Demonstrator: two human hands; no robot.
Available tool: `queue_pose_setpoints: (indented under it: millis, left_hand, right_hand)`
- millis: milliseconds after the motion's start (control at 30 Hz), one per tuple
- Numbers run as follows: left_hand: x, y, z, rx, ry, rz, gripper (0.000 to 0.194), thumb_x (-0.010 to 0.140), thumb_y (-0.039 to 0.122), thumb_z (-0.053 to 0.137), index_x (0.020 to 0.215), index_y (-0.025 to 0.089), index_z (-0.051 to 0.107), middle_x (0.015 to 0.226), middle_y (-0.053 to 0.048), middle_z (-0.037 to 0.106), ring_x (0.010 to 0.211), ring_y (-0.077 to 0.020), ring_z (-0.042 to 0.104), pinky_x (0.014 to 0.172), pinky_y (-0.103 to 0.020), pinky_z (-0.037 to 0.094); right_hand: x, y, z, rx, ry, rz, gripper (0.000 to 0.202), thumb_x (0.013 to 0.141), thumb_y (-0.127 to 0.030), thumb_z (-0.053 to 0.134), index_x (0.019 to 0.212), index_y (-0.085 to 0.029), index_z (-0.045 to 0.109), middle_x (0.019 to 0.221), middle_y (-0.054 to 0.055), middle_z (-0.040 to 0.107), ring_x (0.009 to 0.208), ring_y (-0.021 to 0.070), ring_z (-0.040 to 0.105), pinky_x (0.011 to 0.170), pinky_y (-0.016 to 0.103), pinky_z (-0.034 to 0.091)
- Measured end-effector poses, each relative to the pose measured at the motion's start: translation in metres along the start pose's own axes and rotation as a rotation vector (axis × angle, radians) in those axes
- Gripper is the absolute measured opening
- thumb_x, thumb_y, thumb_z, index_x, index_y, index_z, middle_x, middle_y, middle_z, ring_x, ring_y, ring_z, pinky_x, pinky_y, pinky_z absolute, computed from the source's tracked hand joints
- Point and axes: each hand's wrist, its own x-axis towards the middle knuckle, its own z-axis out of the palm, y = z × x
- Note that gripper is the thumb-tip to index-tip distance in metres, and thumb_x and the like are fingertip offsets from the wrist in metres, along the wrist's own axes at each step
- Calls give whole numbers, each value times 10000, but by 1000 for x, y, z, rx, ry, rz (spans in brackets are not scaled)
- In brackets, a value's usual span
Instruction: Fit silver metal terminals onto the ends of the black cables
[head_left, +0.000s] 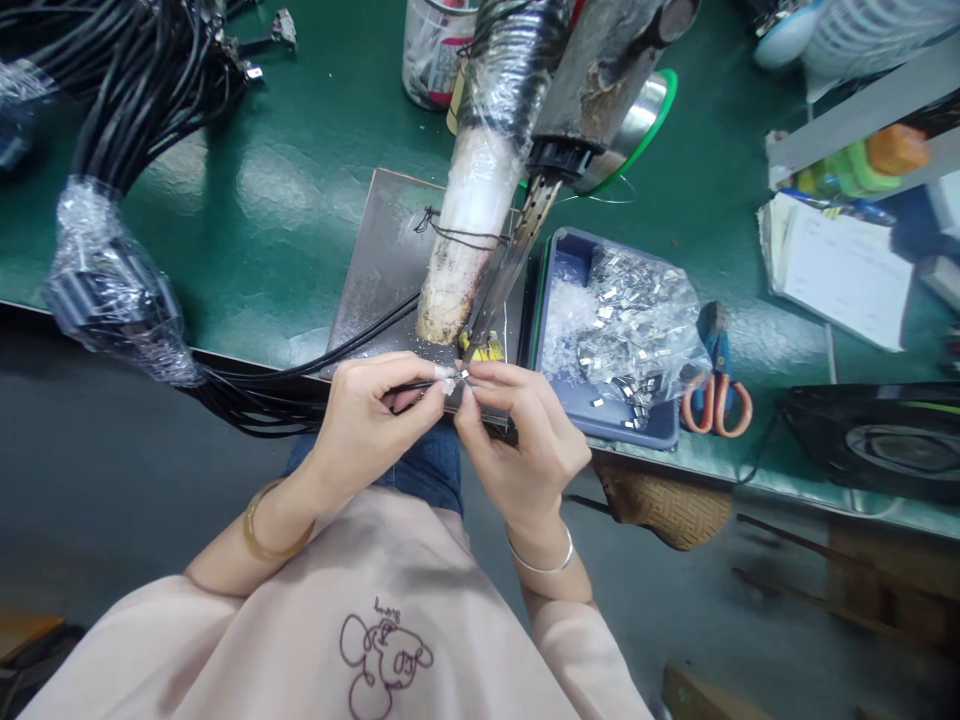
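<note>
My left hand (379, 405) is closed on the end of a black cable (352, 345), and the fingertips wear whitish covers. Against it, my right hand (525, 430) pinches a small shiny metal connector (465, 374) between thumb and fingers. Both sets of fingertips nearly meet at the board's front edge. Right above them, the tip of a soldering iron (491, 300) points down at the connector. Beside the iron hangs a white, plastic-wrapped tube (472, 190) with a scorched end. Exactly how cable and connector touch is too small to tell.
A blue tray (637, 436) right of my hands holds a bag of metal connectors (637, 320). Orange-handled scissors (718, 400) lie beside it. Wrapped black cables (120, 290) cross the table edge at left. A grey board (382, 240) lies beneath the iron. Papers (844, 265) lie further right.
</note>
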Motion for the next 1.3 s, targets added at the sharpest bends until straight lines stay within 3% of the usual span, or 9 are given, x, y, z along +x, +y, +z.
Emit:
queue_pose_setpoints:
  millis: [133,300,533,767,967,1167,1300]
  left_hand:
    - [-1,1,3,-51,5,-48,151,850,112,665,801,142,804,709,-23,754,554,-78,580,451,-149,399]
    - [-2,1,3,-58,7,-60,153,851,109,657,827,146,804,764,-35,783,612,-100,647,491,-152,455]
    - [-5,-5,1,19,-54,57,121,864,104,658,845,136,773,634,4,689,482,-68,472,464,-188,379]
    - [-11,-8,0,6,-57,66,78,899,130,672,855,161,729,729,-2,736,553,-87,557,532,-194,428]
    - [-11,-4,-4,-79,-190,-37,227,958,185,578,750,155,663,552,48,551,490,-74,475,501,-192,388]
    - [-9,-1,-8,-294,-284,-248,178,919,210,594,837,128,729,526,38,546,449,-69,413,437,-193,338]
    - [-10,-2,-6,-344,-257,-269,144,853,168,632,791,119,752,518,45,517,468,-63,384,442,-197,308]
  right_hand:
    - [-1,0,0,-8,-1,-3,220,884,-40,680,913,-245,605,962,26,787,883,150,769,774,265,631]
    - [-2,1,0,-12,1,-6,198,891,-50,680,922,-238,625,965,26,788,886,148,768,783,257,623]
    - [-6,6,-2,162,-31,170,136,934,-104,668,958,-237,647,932,1,776,873,139,760,746,248,620]
    - [-9,6,-4,316,-28,257,133,930,-96,663,922,-229,667,920,1,775,862,149,751,757,286,627]
    - [-11,6,-2,363,-28,277,122,931,-101,660,918,-223,663,917,12,775,872,165,758,746,307,636]
    - [-12,6,-3,317,-35,197,161,924,-68,658,921,-229,646,939,12,779,880,159,757,749,301,627]
    - [-15,6,-6,288,-34,180,161,919,-77,673,935,-236,649,938,5,777,882,156,765,750,288,632]
